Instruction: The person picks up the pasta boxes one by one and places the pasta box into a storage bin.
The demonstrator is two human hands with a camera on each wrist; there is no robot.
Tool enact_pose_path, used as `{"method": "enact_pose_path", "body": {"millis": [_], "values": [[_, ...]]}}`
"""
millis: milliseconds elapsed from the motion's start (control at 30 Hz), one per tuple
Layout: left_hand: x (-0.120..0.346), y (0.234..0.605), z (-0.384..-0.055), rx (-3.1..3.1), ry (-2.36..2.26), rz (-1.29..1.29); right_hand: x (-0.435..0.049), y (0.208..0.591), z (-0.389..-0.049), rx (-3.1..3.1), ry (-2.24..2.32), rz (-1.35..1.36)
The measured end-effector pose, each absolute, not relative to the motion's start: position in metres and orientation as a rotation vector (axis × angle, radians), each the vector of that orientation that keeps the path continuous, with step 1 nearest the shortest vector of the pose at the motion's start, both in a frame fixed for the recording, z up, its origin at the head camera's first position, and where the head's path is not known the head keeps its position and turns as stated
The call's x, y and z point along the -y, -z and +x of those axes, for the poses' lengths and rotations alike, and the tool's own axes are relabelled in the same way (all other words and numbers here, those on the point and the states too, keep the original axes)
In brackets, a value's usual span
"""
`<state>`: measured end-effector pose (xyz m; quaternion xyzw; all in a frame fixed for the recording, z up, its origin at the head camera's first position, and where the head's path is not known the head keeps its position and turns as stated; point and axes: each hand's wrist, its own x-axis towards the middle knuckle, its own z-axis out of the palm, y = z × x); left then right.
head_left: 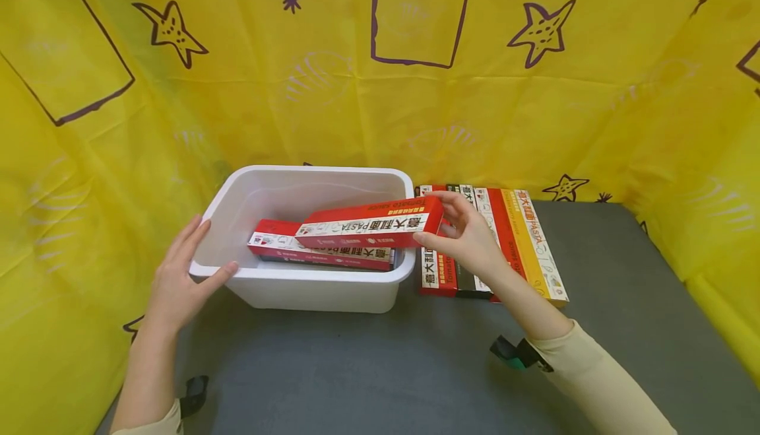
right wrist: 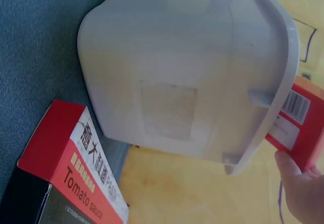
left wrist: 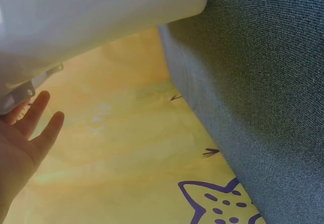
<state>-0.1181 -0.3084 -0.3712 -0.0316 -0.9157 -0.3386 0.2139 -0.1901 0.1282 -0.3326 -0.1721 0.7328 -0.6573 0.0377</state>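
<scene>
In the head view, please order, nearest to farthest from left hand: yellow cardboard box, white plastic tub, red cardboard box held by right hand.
1. White plastic tub: touching left hand.
2. Red cardboard box: toward tub's right side.
3. Yellow cardboard box: right of tub.

Our left forearm [head_left: 148, 366] reaches steeply upward, and our left hand [head_left: 178, 290] has its fingers extended close together, the thumb spread well apart from them. Our right forearm [head_left: 528, 300] slants inward from the lower right, and our right hand [head_left: 466, 235] pinches between thumb and bent fingers.
</scene>
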Motion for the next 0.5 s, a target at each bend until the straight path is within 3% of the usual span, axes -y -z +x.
{"method": "enact_pose_path", "body": {"millis": [500], "values": [[0.3091,0.3733,-0.119,2.518,0.955,-0.094,-0.1221,0.3368,-0.1965,-2.463,1.824,-0.575]]}}
